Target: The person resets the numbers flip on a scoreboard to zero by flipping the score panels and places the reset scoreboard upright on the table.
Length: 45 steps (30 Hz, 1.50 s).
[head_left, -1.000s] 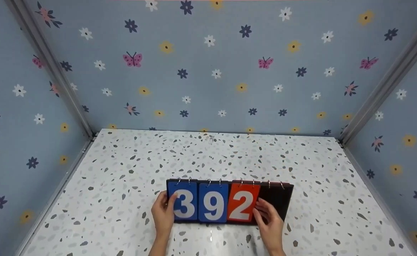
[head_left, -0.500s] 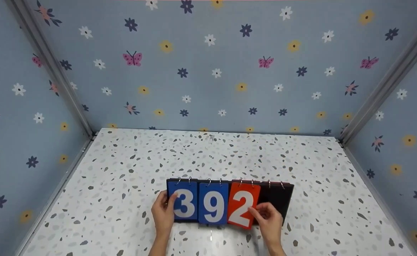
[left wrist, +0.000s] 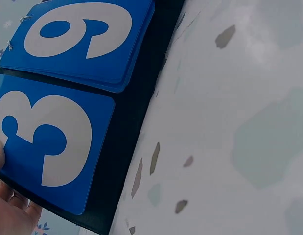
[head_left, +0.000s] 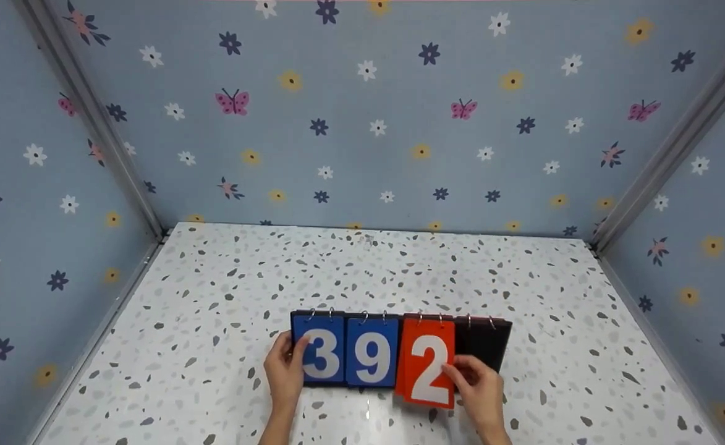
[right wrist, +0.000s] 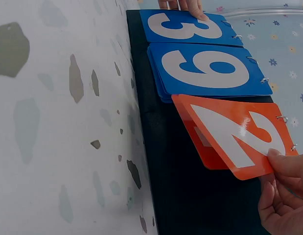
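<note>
A black flip scoreboard (head_left: 486, 346) leans upright on the table, showing number cards hung on metal rings. My left hand (head_left: 285, 374) grips its left end, thumb over the front of the blue 3 card (head_left: 323, 371) and fingers behind the board. Beside that hangs the blue 9 card (head_left: 372, 376). My right hand (head_left: 479, 389) pinches the right edge of the red 2 card (right wrist: 234, 139) between thumb and fingers. This card is lifted off the board, and another red card (right wrist: 210, 159) shows behind it in the right wrist view. The rightmost section shows bare black.
The white speckled table (head_left: 226, 272) spreads around the scoreboard. Blue walls with flowers and butterflies (head_left: 362, 123) enclose it at the back and both sides, with grey metal posts (head_left: 90, 117) in the corners.
My right hand has taken hold of the red 2 card and pulled it forward, away from the board, uncovering a red card beneath. My left hand stays where it was.
</note>
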{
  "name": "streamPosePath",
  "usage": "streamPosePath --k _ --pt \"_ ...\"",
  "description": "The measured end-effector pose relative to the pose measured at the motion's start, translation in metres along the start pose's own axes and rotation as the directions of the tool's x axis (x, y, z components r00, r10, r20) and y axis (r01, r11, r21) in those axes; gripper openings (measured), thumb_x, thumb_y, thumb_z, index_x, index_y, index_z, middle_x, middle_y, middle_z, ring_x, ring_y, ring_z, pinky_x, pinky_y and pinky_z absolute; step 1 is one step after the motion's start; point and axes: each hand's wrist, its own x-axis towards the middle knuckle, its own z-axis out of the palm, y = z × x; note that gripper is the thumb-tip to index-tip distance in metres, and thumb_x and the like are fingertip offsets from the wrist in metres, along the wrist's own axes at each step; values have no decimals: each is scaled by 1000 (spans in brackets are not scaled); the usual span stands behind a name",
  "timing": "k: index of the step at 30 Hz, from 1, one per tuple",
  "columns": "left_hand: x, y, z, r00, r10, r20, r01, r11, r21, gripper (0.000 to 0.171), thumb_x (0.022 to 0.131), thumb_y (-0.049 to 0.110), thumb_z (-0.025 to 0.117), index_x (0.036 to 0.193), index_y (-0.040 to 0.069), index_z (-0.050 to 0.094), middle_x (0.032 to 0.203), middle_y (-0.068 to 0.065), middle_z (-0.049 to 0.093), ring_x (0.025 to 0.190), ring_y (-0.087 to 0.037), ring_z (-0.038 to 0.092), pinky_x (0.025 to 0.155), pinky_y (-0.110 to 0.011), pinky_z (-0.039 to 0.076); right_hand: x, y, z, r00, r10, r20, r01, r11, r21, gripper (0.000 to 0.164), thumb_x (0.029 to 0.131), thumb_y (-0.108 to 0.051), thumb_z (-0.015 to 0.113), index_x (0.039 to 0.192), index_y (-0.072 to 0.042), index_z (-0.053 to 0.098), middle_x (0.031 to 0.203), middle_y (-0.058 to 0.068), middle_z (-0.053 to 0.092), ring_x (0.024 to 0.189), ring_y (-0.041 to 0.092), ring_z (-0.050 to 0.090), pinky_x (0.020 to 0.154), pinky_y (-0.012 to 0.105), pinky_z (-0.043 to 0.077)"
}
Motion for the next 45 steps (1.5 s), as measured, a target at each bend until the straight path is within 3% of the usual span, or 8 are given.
streamPosePath --k 4,9,14,19,26,29,37,45 --pt "0 2 0 1000 6 -3 -6 1000 18 12 83 0 61 91 -9 59 81 -17 64 70 -24 59 61 -17 45 -3 -7 -7 1000 -3 27 3 1000 -18 36 75 -8 72 109 -8 61 81 5 61 63 13 56 57 23 48" --pt "1 3 0 1000 15 -3 -15 999 46 11 83 1 62 90 -8 59 78 -16 64 68 -26 58 61 -17 45 -5 -13 -14 996 -84 17 84 996 4 48 76 -5 71 121 -12 55 77 3 57 61 13 53 57 22 47" --pt "0 3 0 1000 20 -1 -19 999 37 11 83 1 62 88 -9 59 78 -16 64 67 -26 58 59 -17 44 -6 -16 -21 987 -156 36 148 976 159 29 76 -1 69 105 -4 65 79 9 63 60 14 56 52 24 47" --pt "1 2 0 1000 18 0 -18 999 26 11 83 0 62 89 -9 59 80 -17 64 71 -24 60 62 -17 46 -4 -22 -29 983 -131 127 88 951 298 17 80 -4 66 95 3 67 84 12 62 63 12 57 50 25 49" --pt "0 4 0 1000 7 -6 -7 1000 31 12 83 0 62 90 -9 59 79 -17 64 68 -26 58 59 -18 44 3 -29 -39 925 -333 183 214 855 471 19 89 8 47 101 14 60 94 22 58 87 16 59 71 25 49" --pt "0 4 0 1000 8 -6 -8 999 41 12 83 0 62 90 -9 59 80 -17 64 67 -26 58 59 -18 44 6 -33 -41 912 -362 192 240 852 465 20 89 9 46 103 12 60 96 20 58 90 15 57 76 23 47" --pt "3 -24 0 999 37 -12 -36 999 30 10 83 1 62 91 -6 60 78 -13 64 64 -16 56 57 -17 43 18 -50 -39 892 -447 64 382 823 420 23 72 20 61 95 15 61 87 22 57 78 13 58 69 20 48" --pt "4 -33 2 1000 13 -15 -12 999 40 14 84 8 64 91 -3 61 80 -11 65 65 -13 56 58 -19 44 40 -77 -39 796 -597 -99 595 743 307 16 63 27 64 71 13 63 72 21 54 71 11 54 64 14 45"
